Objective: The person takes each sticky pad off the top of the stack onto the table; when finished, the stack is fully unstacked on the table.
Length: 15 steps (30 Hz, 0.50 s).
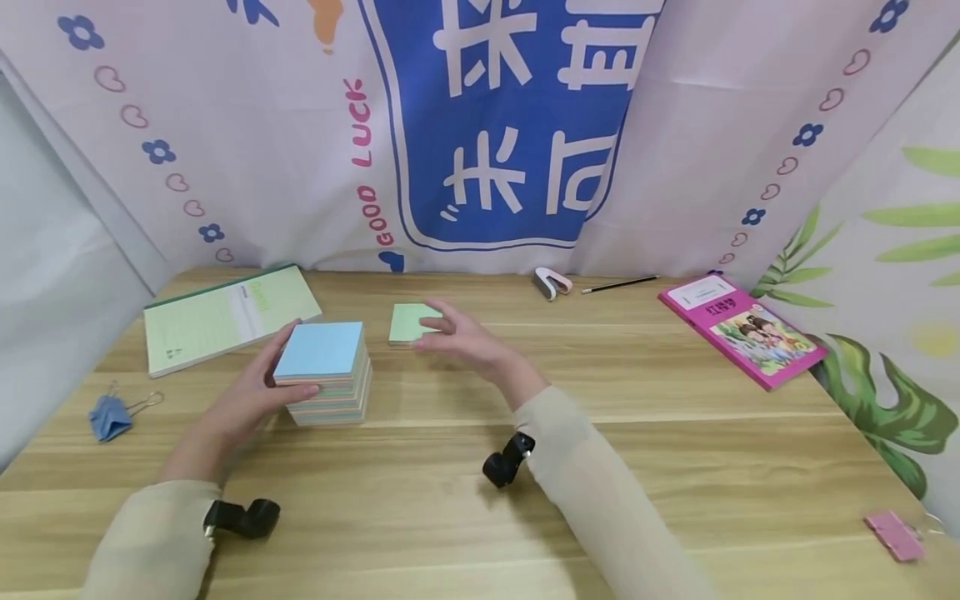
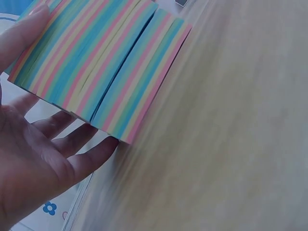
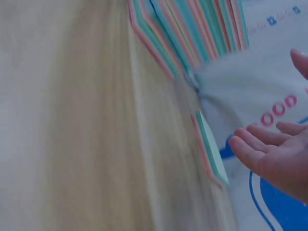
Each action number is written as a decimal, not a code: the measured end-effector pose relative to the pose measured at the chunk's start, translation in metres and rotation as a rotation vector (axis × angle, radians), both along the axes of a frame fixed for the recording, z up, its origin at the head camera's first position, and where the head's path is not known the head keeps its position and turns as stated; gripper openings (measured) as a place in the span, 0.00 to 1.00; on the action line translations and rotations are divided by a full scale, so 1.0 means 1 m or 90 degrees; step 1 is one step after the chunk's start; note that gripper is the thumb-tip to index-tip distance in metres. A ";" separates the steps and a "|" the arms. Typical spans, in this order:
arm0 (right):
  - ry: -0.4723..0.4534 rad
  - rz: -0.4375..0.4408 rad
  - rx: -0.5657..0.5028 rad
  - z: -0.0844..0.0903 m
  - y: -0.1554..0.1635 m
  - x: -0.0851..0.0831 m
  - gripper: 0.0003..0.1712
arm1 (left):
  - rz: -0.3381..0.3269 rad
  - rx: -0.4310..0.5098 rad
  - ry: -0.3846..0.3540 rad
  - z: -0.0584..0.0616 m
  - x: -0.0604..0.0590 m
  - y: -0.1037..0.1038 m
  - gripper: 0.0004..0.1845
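A tall stack of sticky notes (image 1: pixel 321 350), blue on top, stands left of centre in the head view. My left hand (image 1: pixel 247 398) grips it from the left, thumb along the near side and fingers behind. In the left wrist view the stack (image 2: pixel 96 60) shows striped pastel edges, with a dark gap between layers. To its right lies a thin pad of sticky notes (image 1: pixel 405 323), green on top. Over that pad's right side is my right hand (image 1: pixel 468 343), fingers spread and holding nothing. The right wrist view shows loosely extended fingers beside the thin pad (image 3: pixel 212 151).
Behind the stack lies a green notebook (image 1: pixel 213 321), with a blue binder clip (image 1: pixel 110 418) to the left. A small stapler (image 1: pixel 552 283) and a pencil (image 1: pixel 619 284) lie along the back edge. Rightward are a pink book (image 1: pixel 738 333) and a pink binder clip (image 1: pixel 894 535).
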State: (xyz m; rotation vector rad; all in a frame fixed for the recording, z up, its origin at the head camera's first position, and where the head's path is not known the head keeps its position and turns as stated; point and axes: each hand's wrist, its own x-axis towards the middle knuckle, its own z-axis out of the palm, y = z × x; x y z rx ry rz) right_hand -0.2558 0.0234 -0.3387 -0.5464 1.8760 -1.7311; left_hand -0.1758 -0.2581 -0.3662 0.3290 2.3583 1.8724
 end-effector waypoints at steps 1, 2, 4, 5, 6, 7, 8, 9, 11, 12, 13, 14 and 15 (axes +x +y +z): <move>0.004 0.006 -0.004 0.000 -0.005 0.005 0.44 | -0.003 0.003 0.006 -0.001 0.000 0.000 0.47; 0.013 0.010 -0.002 -0.001 -0.009 0.010 0.44 | -0.006 0.005 0.009 -0.001 -0.001 0.000 0.47; 0.026 0.015 0.002 -0.003 -0.019 0.019 0.46 | -0.012 0.016 0.018 -0.002 -0.001 0.001 0.47; 0.032 0.018 0.006 -0.004 -0.024 0.023 0.47 | -0.012 0.017 0.022 -0.003 -0.001 0.001 0.47; 0.038 0.023 0.009 -0.006 -0.029 0.026 0.48 | -0.012 0.021 0.026 -0.003 -0.002 0.001 0.46; 0.043 0.024 0.014 -0.006 -0.034 0.029 0.48 | -0.012 0.024 0.029 -0.003 -0.002 0.001 0.46; 0.048 0.027 0.019 -0.007 -0.039 0.032 0.49 | -0.011 0.024 0.031 -0.004 -0.002 0.001 0.46; 0.051 0.028 0.021 -0.008 -0.043 0.033 0.50 | -0.011 0.023 0.034 -0.004 -0.002 0.000 0.46; 0.059 0.031 0.027 -0.007 -0.051 0.036 0.50 | -0.008 0.015 0.038 -0.004 -0.002 -0.001 0.45; 0.065 0.032 0.032 -0.007 -0.054 0.037 0.50 | -0.008 0.013 0.038 -0.004 -0.002 -0.001 0.45; 0.071 0.033 0.033 -0.006 -0.057 0.038 0.50 | -0.009 0.010 0.039 -0.004 -0.002 -0.001 0.45; 0.077 0.036 0.036 -0.006 -0.060 0.038 0.50 | -0.010 0.008 0.039 -0.004 -0.002 -0.002 0.45; 0.084 0.036 0.036 -0.005 -0.063 0.038 0.50 | -0.010 0.005 0.039 -0.004 -0.002 -0.002 0.45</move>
